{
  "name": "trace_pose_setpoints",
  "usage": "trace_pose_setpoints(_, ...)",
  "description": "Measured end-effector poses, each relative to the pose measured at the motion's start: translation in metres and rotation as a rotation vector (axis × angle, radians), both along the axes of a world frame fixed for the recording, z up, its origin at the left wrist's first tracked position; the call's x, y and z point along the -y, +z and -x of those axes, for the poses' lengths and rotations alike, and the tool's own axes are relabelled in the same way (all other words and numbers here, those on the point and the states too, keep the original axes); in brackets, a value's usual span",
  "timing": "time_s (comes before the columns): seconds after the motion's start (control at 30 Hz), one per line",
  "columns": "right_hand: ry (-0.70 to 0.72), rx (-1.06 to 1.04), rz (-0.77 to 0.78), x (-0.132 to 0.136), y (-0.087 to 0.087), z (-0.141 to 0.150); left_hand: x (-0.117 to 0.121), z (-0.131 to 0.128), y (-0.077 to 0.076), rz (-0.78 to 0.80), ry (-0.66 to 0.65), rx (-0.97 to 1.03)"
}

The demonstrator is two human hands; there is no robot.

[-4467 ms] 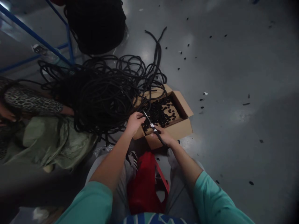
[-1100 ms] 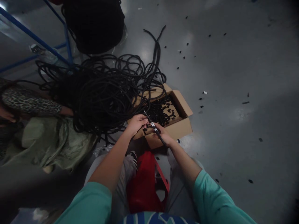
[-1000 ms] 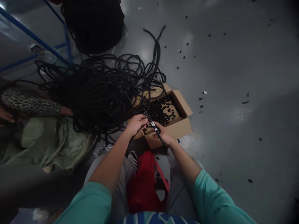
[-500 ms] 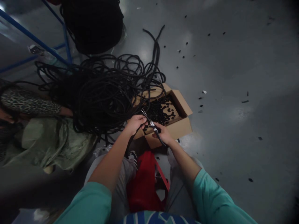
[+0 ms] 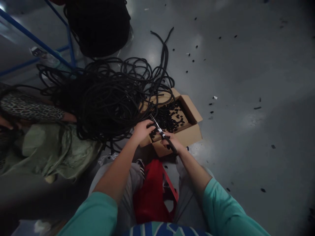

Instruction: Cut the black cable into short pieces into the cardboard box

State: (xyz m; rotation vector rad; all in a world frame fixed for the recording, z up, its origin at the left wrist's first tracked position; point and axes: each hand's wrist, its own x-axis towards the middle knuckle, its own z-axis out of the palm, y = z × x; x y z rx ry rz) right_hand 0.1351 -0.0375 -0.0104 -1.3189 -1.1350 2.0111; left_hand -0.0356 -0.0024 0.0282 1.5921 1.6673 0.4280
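Observation:
My right hand (image 5: 173,141) grips a pair of scissors (image 5: 161,131) with dark handles, white marks near the pivot and blades pointing up and left over the box. Beside the blades, my left hand (image 5: 142,129) is closed on a black cord, of which only a short stretch shows at the fingertips. Below both hands lies an open cardboard box (image 5: 188,135), holding many short black cut pieces (image 5: 169,120). A large tangle of black cord (image 5: 105,95) spreads to the left, some loops crossing the box's far edge.
Between my legs is a red plastic stool (image 5: 149,196). At the left, another person's patterned sleeve (image 5: 31,106) shows above green cloth (image 5: 59,147). A big black bundle (image 5: 98,26) and a blue metal frame (image 5: 31,36) stand farther back. Black bits dot the grey floor (image 5: 241,75).
The scissors have shifted slightly and their handles have come closer together. My left fingers have moved a little beside the blades. The box and the cord tangle stay put.

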Motion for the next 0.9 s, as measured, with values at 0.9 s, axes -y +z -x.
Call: trace_pose_setpoints(0.9,-0.018,0.033,0.044,0.003,0.0,0.003,-0.002,0.006,-0.001,-0.002,-0.072,-0.141)
